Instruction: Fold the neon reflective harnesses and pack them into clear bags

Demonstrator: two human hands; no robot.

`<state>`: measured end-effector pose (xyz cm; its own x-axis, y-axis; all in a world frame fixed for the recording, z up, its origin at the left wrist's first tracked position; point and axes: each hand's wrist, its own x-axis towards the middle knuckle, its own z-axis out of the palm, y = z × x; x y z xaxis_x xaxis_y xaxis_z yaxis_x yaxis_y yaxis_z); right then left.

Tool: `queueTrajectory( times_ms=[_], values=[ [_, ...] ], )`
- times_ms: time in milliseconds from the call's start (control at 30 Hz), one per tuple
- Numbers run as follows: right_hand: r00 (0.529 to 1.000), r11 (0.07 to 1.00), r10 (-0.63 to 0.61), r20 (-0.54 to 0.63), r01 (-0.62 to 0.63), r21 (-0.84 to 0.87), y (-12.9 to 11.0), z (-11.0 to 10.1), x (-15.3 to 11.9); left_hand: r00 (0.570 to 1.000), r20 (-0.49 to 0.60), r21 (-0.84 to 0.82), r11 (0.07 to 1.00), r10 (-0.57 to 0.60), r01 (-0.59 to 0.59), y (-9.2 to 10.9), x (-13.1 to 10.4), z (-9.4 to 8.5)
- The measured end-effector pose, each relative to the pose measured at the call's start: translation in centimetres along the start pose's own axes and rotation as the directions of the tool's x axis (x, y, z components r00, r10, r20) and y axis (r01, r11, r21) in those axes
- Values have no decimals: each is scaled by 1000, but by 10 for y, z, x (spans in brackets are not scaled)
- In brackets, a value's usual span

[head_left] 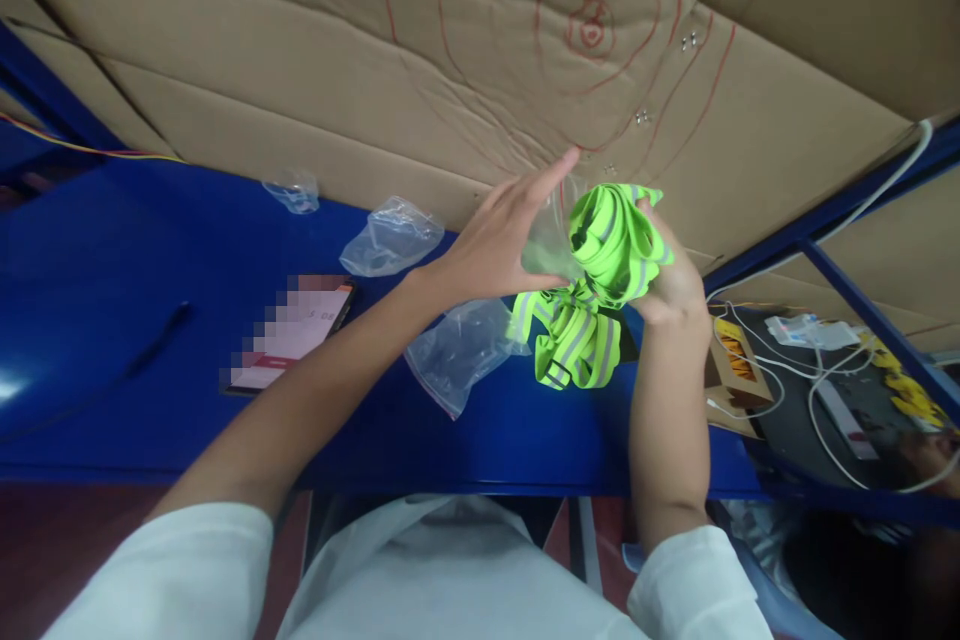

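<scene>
Above the blue counter, near its back edge by the cardboard panel, your right grip is closed on a loose coil of neon green strap with grey stripes. Your left grip is open, thumb and forefinger spread wide toward the coil, with a clear bag between it and the coil; you cannot tell from here whether any finger touches that bag.

The coil looks light and soft, a flat webbing that should bend freely and take squeezing without harm. It is unlikely to break, but its layers can slide over one another, and the loops standing out at the top and side could spring loose or snag. Your surest hold is around the whole roll, thumb across the outer turns and fingers underneath, rather than by one loop. Press lightly inward to keep the turns together.

Below it, a second green bundle lies on the counter, looser, with a dark buckle or slider showing at its lower edge. Just beside it on the left lies a flat zip bag, thin film that looks limp and likely slippery; its edges are the easiest place to pinch.
</scene>
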<state>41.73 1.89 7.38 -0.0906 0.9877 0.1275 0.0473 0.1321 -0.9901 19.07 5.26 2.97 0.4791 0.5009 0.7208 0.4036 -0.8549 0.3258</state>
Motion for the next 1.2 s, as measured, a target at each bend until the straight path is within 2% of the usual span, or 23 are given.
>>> queueTrajectory(
  times_ms=[67, 133, 200, 267, 400, 467, 633, 767, 867, 1000, 1100, 1200],
  values=[
    [989, 997, -74, -131, 69, -43, -3, -3, -4, 999, 46, -25, 1000, 1, 0, -1, 1, -4],
    [936, 967, -238, -260, 204, -152, -7, -7, -10, 996, 85, -43, 999, 24, -20, -2, 2, -10],
    [869, 902, -401, -290, 320, -289, -12, -9, -17, 992, 106, -42, 997, 65, -61, -1, 3, -14],
    [845, 844, -474, -247, 356, -400, -18, -5, -25, 988, 115, -7, 995, 102, -102, 5, 3, -18],
    [906, 771, -411, -104, 285, -570, -28, 8, -37, 981, 180, 103, 990, 73, -93, 22, 3, -19],
    [926, 738, -375, -51, 264, -621, -31, 12, -40, 978, 201, 82, 994, 52, -70, 29, 1, -17],
    [917, 765, -398, 12, 339, -548, -30, 9, -38, 978, 199, 16, 997, 67, -71, 37, -5, -4],
    [933, 794, -356, 59, 335, -507, -29, 4, -36, 980, 185, 6, 997, 69, -71, 39, -8, 3],
    [941, 763, -333, 51, 301, -571, -30, 3, -39, 978, 194, -87, 994, 77, -61, 39, -8, 2],
    [942, 671, -332, 46, 270, -690, -31, 7, -41, 976, 201, -145, 988, 84, -55, 40, -7, -1],
    [944, 639, -302, 132, 303, -707, -29, 10, -39, 971, 225, -113, 992, 86, -62, 41, -8, 3],
    [919, 648, -320, 230, 389, -655, -22, 13, -34, 974, 216, -47, 997, 70, -61, 40, -9, 7]
  ],
)
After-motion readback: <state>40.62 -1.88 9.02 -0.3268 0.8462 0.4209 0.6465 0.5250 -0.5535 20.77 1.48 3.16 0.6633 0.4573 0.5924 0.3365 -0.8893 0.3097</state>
